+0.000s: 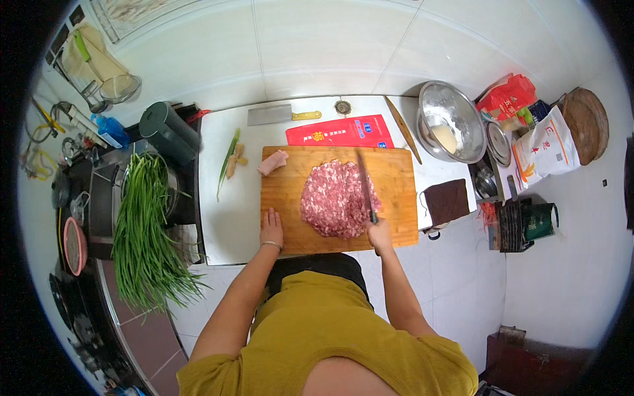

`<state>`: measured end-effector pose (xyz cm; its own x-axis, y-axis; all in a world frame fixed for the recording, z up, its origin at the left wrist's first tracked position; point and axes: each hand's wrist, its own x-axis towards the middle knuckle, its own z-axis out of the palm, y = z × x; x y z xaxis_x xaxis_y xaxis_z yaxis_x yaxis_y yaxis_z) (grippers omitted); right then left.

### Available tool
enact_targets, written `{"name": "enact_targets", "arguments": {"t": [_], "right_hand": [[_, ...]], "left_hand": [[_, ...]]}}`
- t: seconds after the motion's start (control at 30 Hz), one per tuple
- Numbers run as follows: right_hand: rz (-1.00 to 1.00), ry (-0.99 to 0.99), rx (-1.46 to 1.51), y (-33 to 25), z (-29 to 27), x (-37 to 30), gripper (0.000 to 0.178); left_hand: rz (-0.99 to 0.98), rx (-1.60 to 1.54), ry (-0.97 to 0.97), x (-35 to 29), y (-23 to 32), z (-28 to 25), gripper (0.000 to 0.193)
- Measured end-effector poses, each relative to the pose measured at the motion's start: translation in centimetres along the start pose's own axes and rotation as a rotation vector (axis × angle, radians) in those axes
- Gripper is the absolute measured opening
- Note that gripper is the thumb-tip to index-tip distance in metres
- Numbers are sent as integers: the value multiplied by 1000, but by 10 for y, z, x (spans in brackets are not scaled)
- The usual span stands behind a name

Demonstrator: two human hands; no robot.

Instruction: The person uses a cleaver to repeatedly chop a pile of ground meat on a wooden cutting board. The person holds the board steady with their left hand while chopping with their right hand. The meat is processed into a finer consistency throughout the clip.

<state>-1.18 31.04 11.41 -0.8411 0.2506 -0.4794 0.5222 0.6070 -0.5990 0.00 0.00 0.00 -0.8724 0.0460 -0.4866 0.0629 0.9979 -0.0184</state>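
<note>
A wooden cutting board (284,191) lies on the white counter, with a flattened mound of minced meat (333,198) at its middle. My right hand (380,236) is closed round the dark handle of a kitchen knife (364,181), whose long blade, seen edge-on, stands over the right part of the mince. My left hand (271,229) rests on the board's near left part, fingers stretched out, holding nothing. Beyond it, a pale pink piece of meat (273,162) sits at the board's left edge, apart from the mince.
Behind the board are a red packet (340,132), a cleaver (271,115) and a small round dish (342,107). Spring onion (228,165) and ginger (236,160) lie left. A steel bowl (456,99) and brown cloth (446,201) are right. Leafy greens (145,231) hang at far left.
</note>
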Motion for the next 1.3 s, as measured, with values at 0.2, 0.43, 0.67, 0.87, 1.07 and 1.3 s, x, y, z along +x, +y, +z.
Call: {"name": "enact_targets", "arguments": {"t": [0.2, 0.43, 0.67, 0.87, 1.07, 1.3], "right_hand": [[-122, 444, 224, 22, 55, 7, 22], [-139, 123, 549, -23, -9, -7, 21], [74, 41, 151, 42, 52, 44, 23], [-147, 209, 355, -2, 29, -6, 28], [68, -38, 293, 7, 16, 0, 23], [-279, 233, 461, 69, 72, 13, 14]], "left_hand": [[13, -9, -3, -12, 3, -35, 65], [3, 25, 54, -3, 2, -15, 65], [16, 9, 19, -3, -2, -25, 61], [-9, -6, 33, -3, -1, -14, 59], [-2, 46, 94, 6, -4, 9, 55], [-16, 11, 54, -2, 2, -10, 56]]}}
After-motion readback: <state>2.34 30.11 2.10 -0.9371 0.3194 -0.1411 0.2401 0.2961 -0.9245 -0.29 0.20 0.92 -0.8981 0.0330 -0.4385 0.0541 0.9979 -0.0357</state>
